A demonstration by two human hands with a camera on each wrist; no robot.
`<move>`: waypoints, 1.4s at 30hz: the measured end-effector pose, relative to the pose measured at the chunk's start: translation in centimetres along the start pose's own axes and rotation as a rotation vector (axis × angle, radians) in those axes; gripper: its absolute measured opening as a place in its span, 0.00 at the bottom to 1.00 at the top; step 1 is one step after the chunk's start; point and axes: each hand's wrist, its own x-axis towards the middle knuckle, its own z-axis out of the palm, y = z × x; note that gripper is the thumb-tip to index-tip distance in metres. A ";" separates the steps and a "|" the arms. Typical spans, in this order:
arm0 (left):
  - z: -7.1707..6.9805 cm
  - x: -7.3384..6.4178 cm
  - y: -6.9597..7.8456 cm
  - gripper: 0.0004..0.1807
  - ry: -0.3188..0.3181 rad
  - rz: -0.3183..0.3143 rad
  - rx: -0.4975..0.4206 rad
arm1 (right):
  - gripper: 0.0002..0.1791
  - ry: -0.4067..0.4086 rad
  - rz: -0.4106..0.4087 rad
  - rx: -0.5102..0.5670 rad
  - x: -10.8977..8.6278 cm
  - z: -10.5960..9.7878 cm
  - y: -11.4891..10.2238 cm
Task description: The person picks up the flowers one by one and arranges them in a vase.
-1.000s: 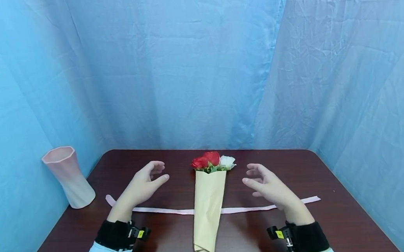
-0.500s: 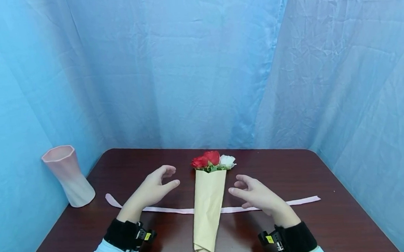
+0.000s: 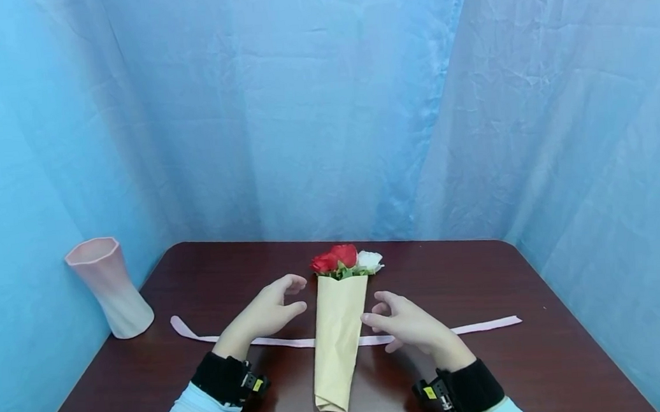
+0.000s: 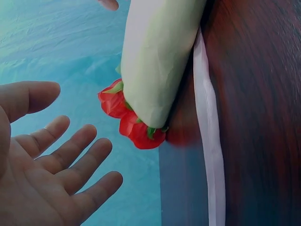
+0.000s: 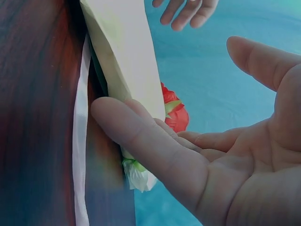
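A bouquet in cream wrapping paper [image 3: 341, 342] lies on the table, two red roses [image 3: 335, 257] and a white rose [image 3: 369, 261] showing at its far end. A pale pink ribbon [image 3: 488, 325] runs crosswise beneath the paper. Just left of the bouquet hovers my left hand [image 3: 274, 307], its fingers relaxed and holding nothing; the left wrist view shows the spread fingers [image 4: 89, 160] apart from the paper. My right hand [image 3: 410, 325] is close to the paper's right edge, fingers loosely bent, also holding nothing. It overlaps part of the ribbon in the head view.
A pink-and-white vase [image 3: 110, 288] stands at the left edge of the dark wooden table [image 3: 548, 369]. Blue cloth [image 3: 311, 105] hangs behind the table and along both sides.
Both hands have moved inward toward the bouquet, the left one to the right and the right one to the left and slightly nearer me. Bouquet and ribbon have stayed in place.
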 end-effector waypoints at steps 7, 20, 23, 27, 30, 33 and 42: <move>0.9 0.7 0.3 0.23 -0.025 -0.002 -0.020 | 0.53 -0.024 0.034 0.028 0.1 0.2 0.3; 2.5 2.2 -0.4 0.24 -0.038 -0.056 -0.003 | 0.54 -0.056 0.067 0.064 0.3 0.8 0.4; 2.8 2.4 -0.5 0.25 -0.044 -0.065 -0.007 | 0.55 -0.051 0.077 0.060 0.5 1.1 0.5; 3.0 2.8 -0.4 0.26 -0.056 -0.069 -0.015 | 0.55 -0.049 0.090 0.091 0.6 1.3 0.6; 3.1 3.0 -0.4 0.27 -0.065 -0.078 -0.022 | 0.53 -0.057 0.097 0.134 0.7 1.4 0.7; 3.2 3.1 -0.4 0.27 -0.061 -0.094 -0.032 | 0.53 -0.068 0.098 0.155 0.8 1.6 0.8; 3.6 3.5 -0.4 0.27 -0.065 -0.112 -0.047 | 0.53 -0.066 0.107 0.178 0.7 2.0 1.1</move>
